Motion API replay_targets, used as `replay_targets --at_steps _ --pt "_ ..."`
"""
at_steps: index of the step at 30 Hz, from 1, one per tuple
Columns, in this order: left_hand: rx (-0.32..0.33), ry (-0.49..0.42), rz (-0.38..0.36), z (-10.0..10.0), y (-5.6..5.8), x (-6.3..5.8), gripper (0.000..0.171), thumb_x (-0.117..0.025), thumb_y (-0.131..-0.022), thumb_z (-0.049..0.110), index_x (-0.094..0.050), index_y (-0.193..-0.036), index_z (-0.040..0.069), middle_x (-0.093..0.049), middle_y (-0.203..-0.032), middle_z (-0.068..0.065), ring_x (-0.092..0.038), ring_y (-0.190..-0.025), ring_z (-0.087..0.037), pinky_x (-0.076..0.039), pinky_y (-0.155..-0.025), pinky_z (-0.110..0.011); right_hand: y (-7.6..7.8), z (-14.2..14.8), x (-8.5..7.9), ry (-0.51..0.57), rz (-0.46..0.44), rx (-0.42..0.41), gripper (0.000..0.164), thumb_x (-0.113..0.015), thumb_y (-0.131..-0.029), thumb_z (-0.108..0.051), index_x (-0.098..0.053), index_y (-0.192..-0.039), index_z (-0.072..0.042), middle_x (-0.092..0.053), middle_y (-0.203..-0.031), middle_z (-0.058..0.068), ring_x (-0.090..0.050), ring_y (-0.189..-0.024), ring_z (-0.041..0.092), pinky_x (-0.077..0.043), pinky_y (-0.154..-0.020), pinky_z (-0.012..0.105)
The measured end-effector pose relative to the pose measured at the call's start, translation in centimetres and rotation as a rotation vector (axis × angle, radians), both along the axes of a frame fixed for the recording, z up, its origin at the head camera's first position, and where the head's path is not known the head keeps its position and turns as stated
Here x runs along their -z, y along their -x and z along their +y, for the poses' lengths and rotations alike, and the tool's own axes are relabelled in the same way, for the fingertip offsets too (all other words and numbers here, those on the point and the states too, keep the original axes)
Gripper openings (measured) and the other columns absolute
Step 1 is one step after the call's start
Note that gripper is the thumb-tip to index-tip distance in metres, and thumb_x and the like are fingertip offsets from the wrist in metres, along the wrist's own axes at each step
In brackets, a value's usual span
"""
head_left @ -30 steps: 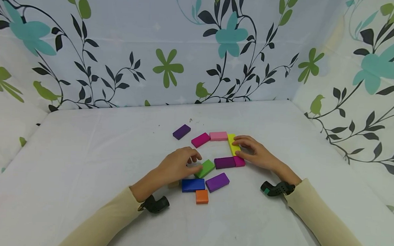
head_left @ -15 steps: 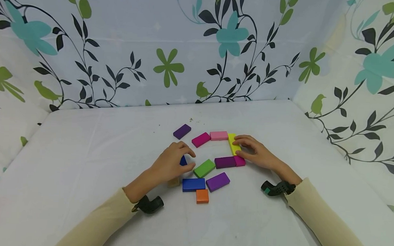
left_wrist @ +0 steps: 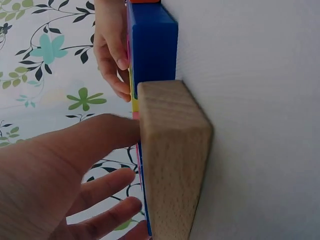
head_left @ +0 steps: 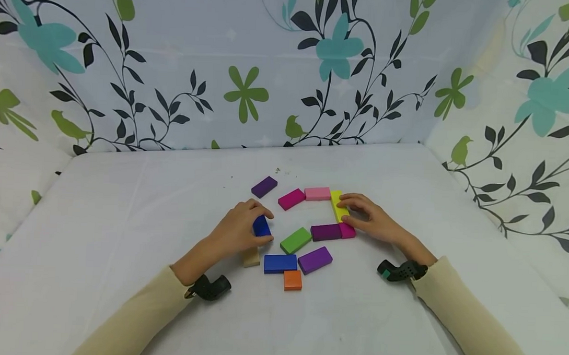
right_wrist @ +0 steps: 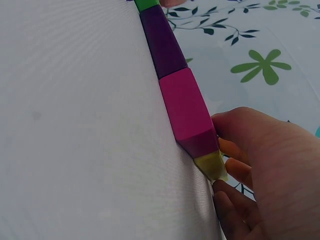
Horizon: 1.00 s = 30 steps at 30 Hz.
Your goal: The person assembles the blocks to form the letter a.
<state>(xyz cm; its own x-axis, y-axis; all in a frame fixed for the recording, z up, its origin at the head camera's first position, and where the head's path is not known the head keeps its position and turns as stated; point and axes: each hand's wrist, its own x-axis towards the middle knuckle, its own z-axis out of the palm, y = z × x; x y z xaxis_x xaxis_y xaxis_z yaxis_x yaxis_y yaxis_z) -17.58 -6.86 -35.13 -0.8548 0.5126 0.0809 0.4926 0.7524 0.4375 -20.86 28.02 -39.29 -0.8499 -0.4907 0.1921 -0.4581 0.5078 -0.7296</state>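
Note:
In the head view my left hand is over a blue block, thumb at its near end and fingers curving past its far end. A plain wooden block lies just below that hand; it looms large in the left wrist view, the thumb tip beside its edge. My right hand holds a yellow block along its right side with thumb and fingers. A small magenta block abuts the yellow one's near end, and a dark purple block adjoins it. The green block lies between the hands.
Farther back are a purple block, a magenta-pink block and a light pink block. Closer in lie a second blue block, a violet block and an orange block. Patterned cloth walls the white table.
My left hand has left the green block and moved left to the blue block, which its fingers now span. The right hand stays at the yellow block.

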Motion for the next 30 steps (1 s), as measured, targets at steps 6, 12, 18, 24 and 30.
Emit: replay_targets --at_steps 6,12,18,24,30 --pt "-0.005 0.038 -0.026 -0.14 0.09 0.21 0.055 -0.079 -0.081 0.029 -0.059 -0.128 0.009 -0.051 -0.130 -0.016 -0.051 -0.117 -0.033 -0.044 -0.097 -0.052 -0.03 0.03 -0.01 -0.005 0.019 -0.003 0.033 -0.063 -0.094 -0.007 -0.059 -0.126 -0.003 -0.045 -0.142 0.017 -0.041 -0.134 0.036 -0.033 -0.109 0.048" --pt "-0.040 0.060 -0.045 -0.40 0.04 -0.04 0.061 -0.080 -0.079 0.031 -0.057 -0.130 0.007 -0.053 -0.129 -0.017 -0.053 -0.112 -0.032 -0.045 -0.093 -0.052 0.21 0.08 -0.08 -0.012 0.026 -0.006 0.033 -0.063 -0.094 -0.006 -0.059 -0.127 -0.002 -0.045 -0.143 0.017 -0.040 -0.135 0.035 -0.032 -0.110 0.047" --pt "-0.044 0.070 -0.040 -0.39 0.12 -0.11 0.060 -0.079 -0.079 0.032 -0.058 -0.128 0.006 -0.055 -0.127 -0.018 -0.054 -0.108 -0.031 -0.046 -0.091 -0.050 0.37 0.23 -0.04 -0.019 0.030 -0.005 0.034 -0.063 -0.094 -0.006 -0.059 -0.127 -0.001 -0.044 -0.143 0.018 -0.040 -0.135 0.036 -0.032 -0.110 0.047" --pt "-0.044 0.065 -0.030 -0.35 0.06 0.00 0.060 -0.080 -0.078 0.033 -0.060 -0.127 0.006 -0.057 -0.126 -0.018 -0.055 -0.109 -0.031 -0.046 -0.091 -0.050 0.35 0.25 0.25 -0.008 0.025 -0.007 0.034 -0.063 -0.093 -0.006 -0.059 -0.127 -0.002 -0.044 -0.143 0.017 -0.040 -0.135 0.035 -0.032 -0.110 0.046" --pt "-0.045 0.048 -0.021 -0.26 0.01 0.20 0.060 -0.081 -0.078 0.033 -0.060 -0.127 0.005 -0.057 -0.126 -0.017 -0.055 -0.111 -0.032 -0.045 -0.093 -0.051 0.21 0.31 0.37 0.000 0.022 -0.012 0.034 -0.063 -0.094 -0.005 -0.059 -0.127 -0.001 -0.044 -0.143 0.018 -0.040 -0.135 0.036 -0.032 -0.110 0.047"
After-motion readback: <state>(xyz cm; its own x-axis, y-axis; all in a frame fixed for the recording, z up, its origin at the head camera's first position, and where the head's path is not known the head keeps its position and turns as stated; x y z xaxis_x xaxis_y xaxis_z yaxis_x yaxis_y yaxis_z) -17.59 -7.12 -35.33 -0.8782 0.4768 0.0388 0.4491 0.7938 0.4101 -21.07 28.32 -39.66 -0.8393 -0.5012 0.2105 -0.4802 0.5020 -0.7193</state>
